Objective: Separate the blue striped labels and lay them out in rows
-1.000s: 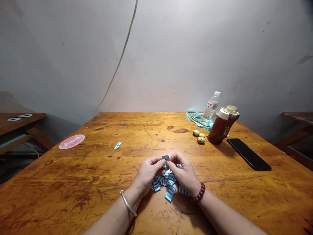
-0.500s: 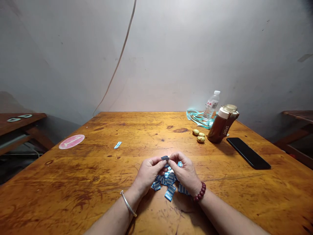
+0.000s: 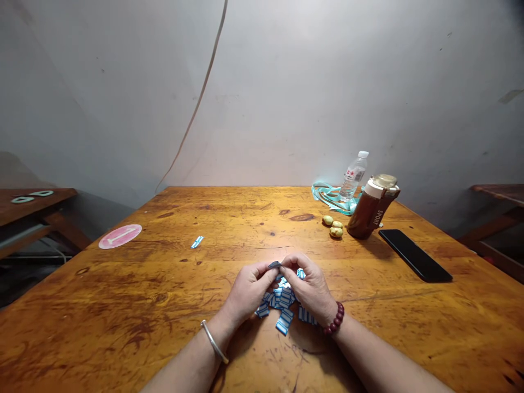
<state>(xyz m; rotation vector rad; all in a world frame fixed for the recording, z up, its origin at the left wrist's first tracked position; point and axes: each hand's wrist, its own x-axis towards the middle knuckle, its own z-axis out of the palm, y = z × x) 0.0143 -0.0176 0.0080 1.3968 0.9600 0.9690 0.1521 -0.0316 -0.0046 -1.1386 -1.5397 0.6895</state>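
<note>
At the frame's lower centre, your left hand [image 3: 248, 289] and right hand [image 3: 313, 286] pinch one tag [image 3: 274, 265]; a slack pinch could drop it into the striped pile [image 3: 283, 299] below, mixing it in.

I note light from above: wall [image 3: 311, 76] brightest at upper centre, dimmer toward corners. Soft glare on table [image 3: 241, 218] beyond left hand [image 3: 248, 292] and right hand [image 3: 313, 292], shadows below both. Edges stretched.

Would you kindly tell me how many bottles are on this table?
2: the clear plastic water bottle at the back right, and the brown SPORT bottle nearer the viewer, just left of the black smartphone. Both are in view; no others show.
</note>
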